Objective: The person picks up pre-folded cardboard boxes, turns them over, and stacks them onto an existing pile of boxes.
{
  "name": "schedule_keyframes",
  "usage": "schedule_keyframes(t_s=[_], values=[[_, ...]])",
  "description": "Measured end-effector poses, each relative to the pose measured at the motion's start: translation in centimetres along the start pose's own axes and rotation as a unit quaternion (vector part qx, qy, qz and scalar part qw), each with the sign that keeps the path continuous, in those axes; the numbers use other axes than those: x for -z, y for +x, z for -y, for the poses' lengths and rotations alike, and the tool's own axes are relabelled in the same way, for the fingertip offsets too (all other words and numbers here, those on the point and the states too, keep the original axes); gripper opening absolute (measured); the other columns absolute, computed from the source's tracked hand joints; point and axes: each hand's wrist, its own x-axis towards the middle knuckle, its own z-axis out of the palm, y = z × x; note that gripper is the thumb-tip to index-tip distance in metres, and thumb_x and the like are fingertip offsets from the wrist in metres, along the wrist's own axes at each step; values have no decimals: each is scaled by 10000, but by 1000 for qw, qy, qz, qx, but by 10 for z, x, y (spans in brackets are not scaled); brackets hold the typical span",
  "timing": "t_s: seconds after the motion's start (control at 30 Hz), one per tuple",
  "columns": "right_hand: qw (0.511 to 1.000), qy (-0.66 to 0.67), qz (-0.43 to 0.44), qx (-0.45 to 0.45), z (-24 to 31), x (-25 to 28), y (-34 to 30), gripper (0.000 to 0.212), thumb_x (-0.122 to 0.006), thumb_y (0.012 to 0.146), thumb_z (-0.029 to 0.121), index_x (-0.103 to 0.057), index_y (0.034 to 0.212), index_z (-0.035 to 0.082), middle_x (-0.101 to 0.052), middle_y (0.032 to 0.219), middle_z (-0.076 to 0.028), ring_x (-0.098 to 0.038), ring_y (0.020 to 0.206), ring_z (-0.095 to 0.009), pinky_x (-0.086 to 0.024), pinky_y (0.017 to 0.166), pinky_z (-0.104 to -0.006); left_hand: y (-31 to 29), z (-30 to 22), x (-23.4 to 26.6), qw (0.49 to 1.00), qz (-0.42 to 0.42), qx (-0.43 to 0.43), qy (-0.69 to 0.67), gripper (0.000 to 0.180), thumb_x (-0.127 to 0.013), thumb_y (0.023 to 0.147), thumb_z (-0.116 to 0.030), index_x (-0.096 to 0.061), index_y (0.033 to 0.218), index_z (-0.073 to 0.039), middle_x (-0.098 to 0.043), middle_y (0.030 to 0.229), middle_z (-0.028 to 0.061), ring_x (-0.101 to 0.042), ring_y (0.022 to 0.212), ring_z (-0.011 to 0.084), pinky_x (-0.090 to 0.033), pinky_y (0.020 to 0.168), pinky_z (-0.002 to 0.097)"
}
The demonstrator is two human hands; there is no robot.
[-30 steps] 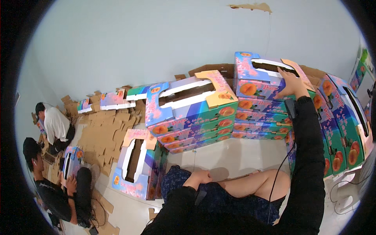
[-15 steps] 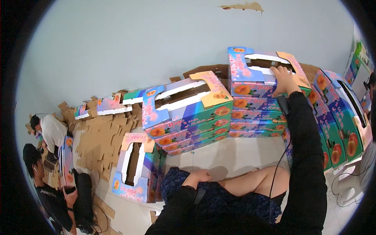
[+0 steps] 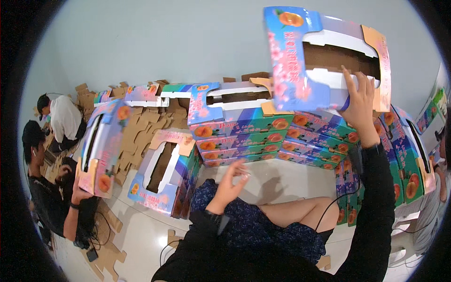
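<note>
Right hand [image 3: 361, 101] grips a box [image 3: 324, 80], far right; left hand [image 3: 230, 185], loosely open, empty, near the lap [image 3: 256, 221].

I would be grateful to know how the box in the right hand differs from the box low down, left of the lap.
The held box is up in the air, gripped by the right hand; the low box rests with no hand on it. The held box is blue at its left end, the low box at its near end. Both have a long, white-edged opening on top.
</note>
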Motion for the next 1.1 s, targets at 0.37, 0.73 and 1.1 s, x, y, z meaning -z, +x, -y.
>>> schedule_keyframes(t_s=[0.37, 0.73, 1.1], values=[[977, 182, 30, 104, 145, 76, -124, 352, -549, 832, 203, -593, 1178, 250, -460, 1239, -163, -377, 1236, -351, -220, 1078, -631, -127, -78, 34, 965, -182, 99, -158, 988, -549, 795, -632, -159, 1439, 8, -308, 1431, 189, -354, 1312, 265, -301, 1071, 436], [966, 239, 84, 41, 155, 61, -238, 505, -644, 728, 132, -524, 1209, 231, -450, 1300, -161, -373, 1257, -367, -225, 1047, -676, -145, -74, 17, 985, 40, 126, -108, 924, -846, 657, -180, -237, 1332, -13, -431, 1264, 111, -424, 1200, 204, -334, 1027, 356], [955, 202, 204, -67, 148, 68, -290, 910, -786, 554, 391, -407, 1351, 168, -265, 1467, -205, -214, 1343, -470, -127, 1046, -702, -150, -50, -17, 892, -116, 275, -340, 672, -629, 782, -54, -267, 1348, -39, -483, 1231, 119, -508, 1125, 229, -449, 945, 381]])
